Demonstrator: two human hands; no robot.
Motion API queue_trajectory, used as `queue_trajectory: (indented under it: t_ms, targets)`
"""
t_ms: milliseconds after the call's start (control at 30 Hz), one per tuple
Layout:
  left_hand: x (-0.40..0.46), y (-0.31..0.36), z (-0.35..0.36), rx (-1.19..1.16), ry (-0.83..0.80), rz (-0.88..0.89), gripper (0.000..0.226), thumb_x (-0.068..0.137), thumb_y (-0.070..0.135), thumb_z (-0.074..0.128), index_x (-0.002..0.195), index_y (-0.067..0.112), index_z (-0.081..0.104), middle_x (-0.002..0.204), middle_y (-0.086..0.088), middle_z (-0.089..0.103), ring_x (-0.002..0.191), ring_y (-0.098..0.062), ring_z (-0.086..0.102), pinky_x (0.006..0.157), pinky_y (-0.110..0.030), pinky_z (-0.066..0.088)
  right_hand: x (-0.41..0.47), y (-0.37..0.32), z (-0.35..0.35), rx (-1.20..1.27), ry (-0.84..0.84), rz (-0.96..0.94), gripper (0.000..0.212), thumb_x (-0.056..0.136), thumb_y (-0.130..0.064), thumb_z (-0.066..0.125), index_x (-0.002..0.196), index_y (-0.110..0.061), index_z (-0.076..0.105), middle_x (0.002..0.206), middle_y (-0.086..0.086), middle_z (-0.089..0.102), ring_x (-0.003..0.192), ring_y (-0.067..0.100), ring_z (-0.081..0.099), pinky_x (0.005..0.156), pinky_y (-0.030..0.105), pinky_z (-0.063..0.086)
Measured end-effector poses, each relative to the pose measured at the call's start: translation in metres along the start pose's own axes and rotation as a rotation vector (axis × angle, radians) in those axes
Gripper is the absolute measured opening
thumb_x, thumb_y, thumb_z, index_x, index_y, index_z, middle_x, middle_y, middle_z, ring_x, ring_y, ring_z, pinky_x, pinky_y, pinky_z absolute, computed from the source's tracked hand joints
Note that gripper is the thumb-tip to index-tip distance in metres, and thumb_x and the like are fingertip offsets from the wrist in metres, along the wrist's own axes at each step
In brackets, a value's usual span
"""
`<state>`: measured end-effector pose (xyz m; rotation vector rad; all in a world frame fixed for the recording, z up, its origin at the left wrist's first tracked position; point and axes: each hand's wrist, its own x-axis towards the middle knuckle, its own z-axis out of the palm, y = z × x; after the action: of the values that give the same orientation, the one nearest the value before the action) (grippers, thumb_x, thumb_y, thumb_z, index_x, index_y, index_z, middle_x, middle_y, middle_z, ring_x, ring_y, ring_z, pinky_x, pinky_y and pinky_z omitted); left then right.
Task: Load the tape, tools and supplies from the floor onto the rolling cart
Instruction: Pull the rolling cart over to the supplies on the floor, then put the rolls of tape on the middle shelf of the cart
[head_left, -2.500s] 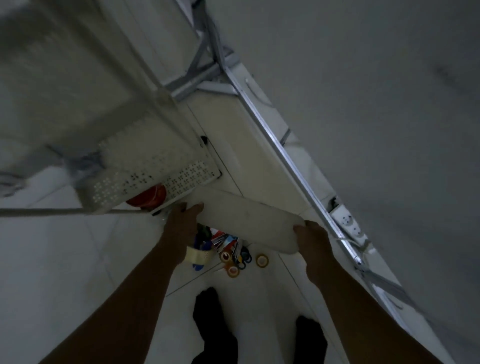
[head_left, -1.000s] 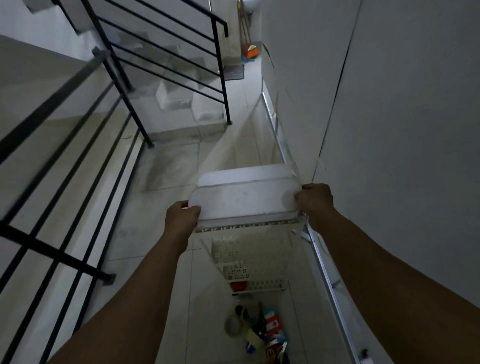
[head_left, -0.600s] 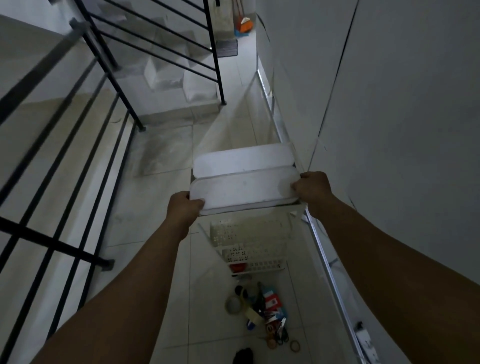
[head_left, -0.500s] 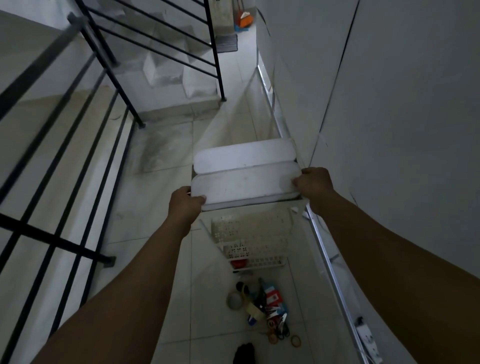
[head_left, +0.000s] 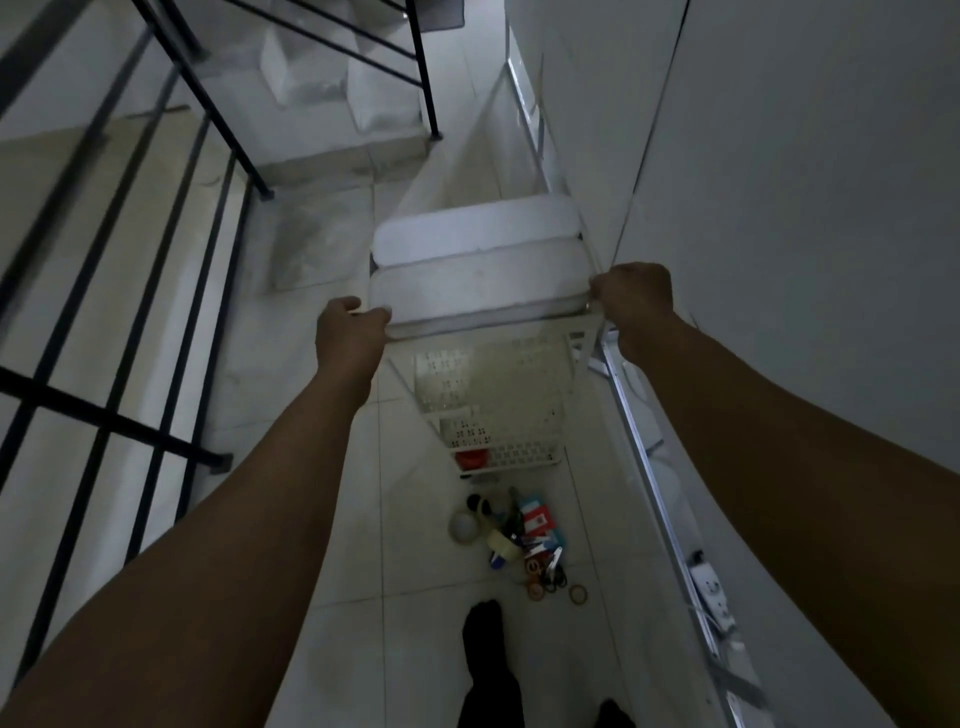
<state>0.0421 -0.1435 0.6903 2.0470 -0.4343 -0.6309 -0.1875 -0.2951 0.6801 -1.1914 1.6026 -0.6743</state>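
Both hands — left hand (head_left: 349, 332), right hand (head_left: 635, 300) — curl fingers round the rolling cart (head_left: 483, 291) top's ends

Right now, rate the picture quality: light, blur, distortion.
Head view: dim and grey overall; black railing motion-blurred at left; wide-angle bending along the wall's metal strip; cart and floor supplies readable, small items indistinct.

The small things in the pile (head_left: 519, 540) on the floor blur together, too tiny to name. The cart's (head_left: 488, 405) top tray hides its lower shelves; its wheels are out of sight.
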Motion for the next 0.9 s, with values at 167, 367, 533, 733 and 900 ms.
queue_trajectory:
  t_ms: [167,367,533,733,900]
  targets:
    - [-0.028,-0.026,0.001,-0.086,0.074,-0.070,0.056,0.085,0.027,0.065,0.136,0.013,0.045,0.124,-0.006,0.055,0.107,-0.024,0.057,0.094,-0.035,0.050,-0.009,0.032,-0.006,0.014,-0.005,0.012,0.006,0.088,-0.010,0.054,0.084,-0.009,0.059,0.082,0.006,0.058,0.073,0.018,0.059,0.065,0.018,0.043]
    - [-0.052,-0.088,0.023,-0.165,-0.052,-0.175,0.056,0.088,0.025,0.064,0.138,0.009,0.044,0.128,-0.013,0.053,0.105,-0.021,0.055,0.090,-0.037,0.052,-0.034,0.095,-0.008,0.081,0.141,0.016,0.036,0.082,-0.009,0.052,0.056,-0.022,0.031,0.058,-0.004,0.035,0.050,0.009,0.037,0.048,0.019,0.035]
    - [-0.054,-0.157,0.049,-0.136,-0.152,-0.297,0.056,0.088,0.027,0.064,0.137,0.008,0.046,0.132,-0.013,0.054,0.111,-0.023,0.056,0.092,-0.039,0.053,-0.045,0.165,0.007,0.125,0.134,0.124,0.014,0.079,-0.013,0.055,0.084,-0.005,0.066,0.074,0.006,0.056,0.066,0.020,0.053,0.062,0.029,0.045]
    - [-0.038,-0.258,0.085,-0.102,-0.260,-0.362,0.060,0.091,0.028,0.062,0.143,0.008,0.039,0.131,-0.013,0.053,0.111,-0.024,0.054,0.096,-0.040,0.051,-0.040,0.276,0.055,0.173,0.037,0.253,0.006,0.082,-0.014,0.061,0.089,-0.015,0.061,0.081,0.003,0.053,0.065,0.015,0.047,0.056,0.026,0.039]
    - [-0.021,-0.353,0.120,-0.041,-0.296,-0.443,0.063,0.089,0.031,0.065,0.142,0.010,0.039,0.134,-0.013,0.052,0.115,-0.025,0.055,0.096,-0.042,0.051,-0.024,0.374,0.101,0.129,0.030,0.327,0.040,0.083,-0.017,0.065,0.121,-0.009,0.059,0.102,0.009,0.061,0.089,0.021,0.056,0.080,0.038,0.053]
